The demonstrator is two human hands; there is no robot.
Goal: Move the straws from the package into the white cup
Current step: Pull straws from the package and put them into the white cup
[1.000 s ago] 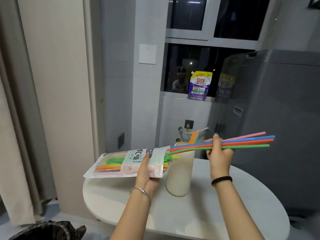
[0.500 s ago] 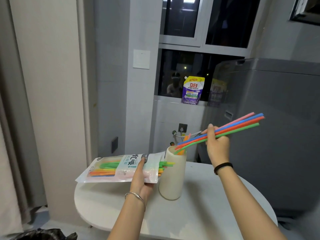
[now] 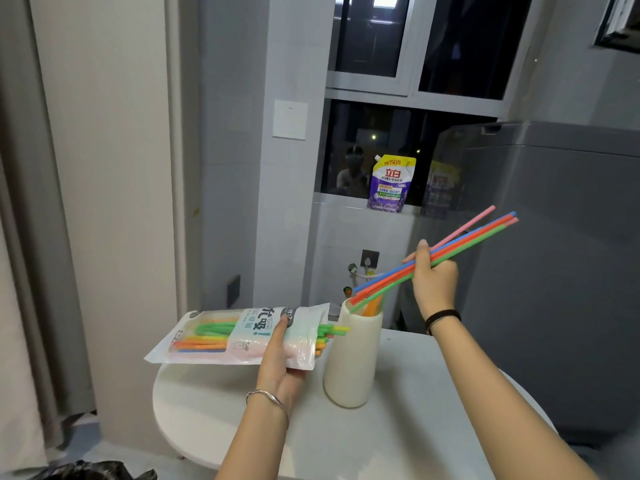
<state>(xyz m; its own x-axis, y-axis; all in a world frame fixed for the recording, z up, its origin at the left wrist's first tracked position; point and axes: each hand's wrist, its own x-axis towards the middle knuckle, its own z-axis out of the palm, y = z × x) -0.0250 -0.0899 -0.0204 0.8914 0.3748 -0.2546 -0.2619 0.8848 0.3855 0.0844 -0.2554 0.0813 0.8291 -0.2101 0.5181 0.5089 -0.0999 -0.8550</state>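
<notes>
A tall white cup stands on the round white table, with orange and green straws inside it. My right hand grips a bunch of pink, blue, orange and green straws, slanted down to the left, their lower ends at the cup's rim. My left hand holds the clear straw package level, just left of the cup. Several green, yellow and orange straws poke out of the package's open right end.
A grey appliance stands right of the table. A purple detergent pouch sits on the window sill behind. A curtain hangs at the left, and a black bag lies on the floor below it.
My right hand tilted the bunch of straws from level to slanting, bringing the lower ends down onto the cup's rim. The package stayed beside the cup.
</notes>
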